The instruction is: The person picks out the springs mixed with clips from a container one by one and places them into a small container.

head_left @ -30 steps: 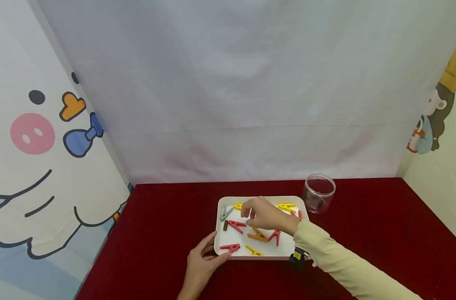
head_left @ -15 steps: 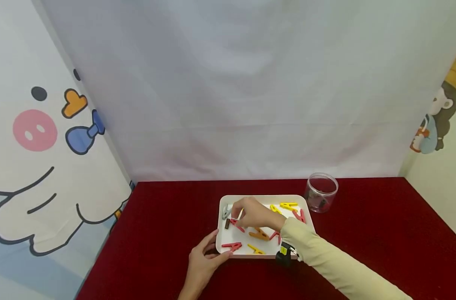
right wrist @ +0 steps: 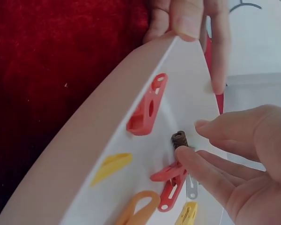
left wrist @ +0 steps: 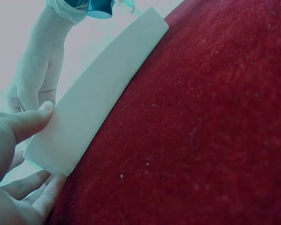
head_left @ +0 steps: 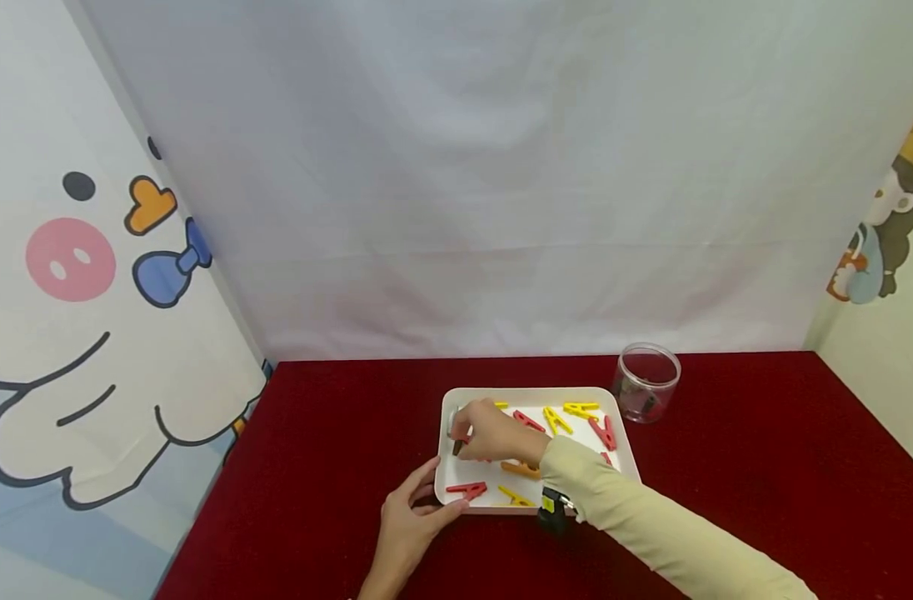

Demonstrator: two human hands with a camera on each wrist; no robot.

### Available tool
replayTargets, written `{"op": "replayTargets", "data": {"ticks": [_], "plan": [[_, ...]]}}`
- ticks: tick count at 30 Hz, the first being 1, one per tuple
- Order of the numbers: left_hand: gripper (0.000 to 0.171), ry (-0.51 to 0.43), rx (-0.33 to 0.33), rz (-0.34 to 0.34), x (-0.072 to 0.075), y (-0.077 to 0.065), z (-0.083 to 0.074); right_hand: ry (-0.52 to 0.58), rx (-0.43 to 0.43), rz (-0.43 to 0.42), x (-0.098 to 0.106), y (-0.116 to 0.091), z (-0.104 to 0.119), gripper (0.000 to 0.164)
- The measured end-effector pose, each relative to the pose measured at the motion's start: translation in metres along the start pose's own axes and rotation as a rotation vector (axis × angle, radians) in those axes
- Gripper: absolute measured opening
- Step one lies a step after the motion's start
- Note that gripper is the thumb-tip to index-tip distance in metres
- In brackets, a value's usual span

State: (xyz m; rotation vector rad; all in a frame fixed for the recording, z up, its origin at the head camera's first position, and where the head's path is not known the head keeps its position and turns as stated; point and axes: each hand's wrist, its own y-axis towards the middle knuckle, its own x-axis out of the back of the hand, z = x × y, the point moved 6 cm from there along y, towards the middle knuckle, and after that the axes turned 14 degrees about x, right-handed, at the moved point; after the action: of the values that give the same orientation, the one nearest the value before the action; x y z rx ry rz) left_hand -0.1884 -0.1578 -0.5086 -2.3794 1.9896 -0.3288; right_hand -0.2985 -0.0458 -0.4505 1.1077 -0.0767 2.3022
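Observation:
My left hand (head_left: pixel 406 521) holds the near left corner of a white tray (left wrist: pixel 98 89), thumb on its rim and fingers against the outer side. Over the tray's left part is my right hand (head_left: pixel 494 433). In the right wrist view its fingertip meets a small brown ribbed cylinder (right wrist: pixel 179 138), and the thumb stands apart from it. A red clothespin (right wrist: pixel 172 183) lies right beside that cylinder, and a grey clothespin (right wrist: pixel 192 187) is partly covered by the fingers. Another red clothespin (head_left: pixel 467 490) lies by the left thumb.
More clothespins are spread in the tray: yellow (head_left: pixel 557 420), red (head_left: pixel 602 433) and orange (head_left: pixel 520 470). A clear jar (head_left: pixel 646 383) with small dark things inside stands behind the tray's right corner. Red cloth (head_left: pixel 336 442) covers the table, and a white curtain (head_left: pixel 501 183) hangs behind.
My right hand has moved left across the tray and down to the brown cylinder. A red clothespin now shows near the tray's middle, where the hand was. My left hand stays at the corner.

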Motion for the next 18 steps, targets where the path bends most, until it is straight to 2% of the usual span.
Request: {"op": "replayTargets", "data": {"ticks": [6, 10, 18], "plan": [[0.07, -0.012, 0.0, 0.004, 0.0, -0.001, -0.002, -0.127, 0.061, 0.01, -0.004, 0.007, 0.005, 0.015], [0.07, -0.009, 0.011, 0.01, 0.0, -0.001, -0.003, -0.161, 0.068, 0.012, -0.006, 0.009, 0.006, 0.014], [0.067, -0.014, 0.029, 0.033, 0.001, -0.017, -0.03, -0.192, 0.059, 0.012, -0.012, 0.013, 0.006, 0.008]]}}
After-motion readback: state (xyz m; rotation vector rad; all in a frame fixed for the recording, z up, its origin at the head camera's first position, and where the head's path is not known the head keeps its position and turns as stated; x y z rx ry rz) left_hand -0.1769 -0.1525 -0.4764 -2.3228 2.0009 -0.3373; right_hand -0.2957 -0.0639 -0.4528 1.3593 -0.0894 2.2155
